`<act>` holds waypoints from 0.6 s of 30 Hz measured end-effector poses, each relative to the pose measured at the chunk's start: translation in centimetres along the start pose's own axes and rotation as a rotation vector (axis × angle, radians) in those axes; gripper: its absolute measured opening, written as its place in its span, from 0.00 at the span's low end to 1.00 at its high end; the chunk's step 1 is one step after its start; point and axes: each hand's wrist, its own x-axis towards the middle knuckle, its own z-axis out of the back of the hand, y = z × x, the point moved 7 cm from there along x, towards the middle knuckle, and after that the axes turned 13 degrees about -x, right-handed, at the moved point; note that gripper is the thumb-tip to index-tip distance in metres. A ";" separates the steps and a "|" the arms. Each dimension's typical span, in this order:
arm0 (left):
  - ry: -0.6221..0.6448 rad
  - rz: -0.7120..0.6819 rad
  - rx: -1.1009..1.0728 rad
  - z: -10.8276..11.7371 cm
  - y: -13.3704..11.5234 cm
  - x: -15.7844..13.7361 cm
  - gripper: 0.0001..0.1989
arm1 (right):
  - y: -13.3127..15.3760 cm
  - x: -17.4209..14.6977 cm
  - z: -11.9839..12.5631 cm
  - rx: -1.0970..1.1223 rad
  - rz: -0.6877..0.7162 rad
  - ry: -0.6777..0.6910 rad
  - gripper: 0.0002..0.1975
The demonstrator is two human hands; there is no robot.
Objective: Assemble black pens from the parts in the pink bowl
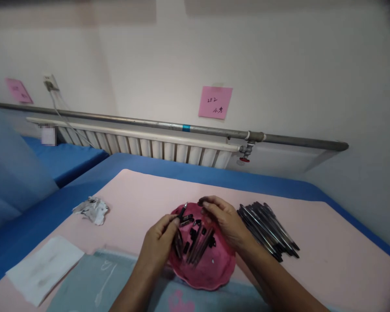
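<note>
A pink scalloped bowl (211, 277) sits in front of me, holding several dark pen barrels (199, 247) and small black pen parts (186, 248). Over its left side, my left hand (160, 238) is closed on a pen (182, 211), whose pale tip points up and away. My right hand (225, 219) is at the bowl's far right rim, with thumb and fingers pinched round a small dark piece (201, 201); its kind is unclear. To the right of that hand lies a pile of black pens (268, 229).
A pink mat (143, 195) covers the blue table (201, 170). On the left are a crumpled stained tissue (94, 210) and a flat white cloth or paper (45, 268). Grey-blue fabric (97, 277) lies at the near edge. A radiator (169, 149) and pipe (143, 122) run along the wall.
</note>
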 end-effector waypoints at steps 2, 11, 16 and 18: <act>-0.017 0.066 -0.072 0.4 0.2 0.1 0.18 | 0.6 0.2 1.3 -0.095 0.038 -0.052 0.10; -0.045 0.260 -0.233 1.2 0.4 0.1 0.19 | 2.4 0.1 2.0 -0.592 0.226 -0.034 0.05; -0.055 0.256 -0.241 1.6 0.6 0.3 0.17 | 2.0 0.0 1.0 -0.853 0.331 0.029 0.07; -0.056 0.255 -0.242 1.7 0.6 0.3 0.16 | 1.9 0.0 0.9 -0.928 0.366 0.030 0.08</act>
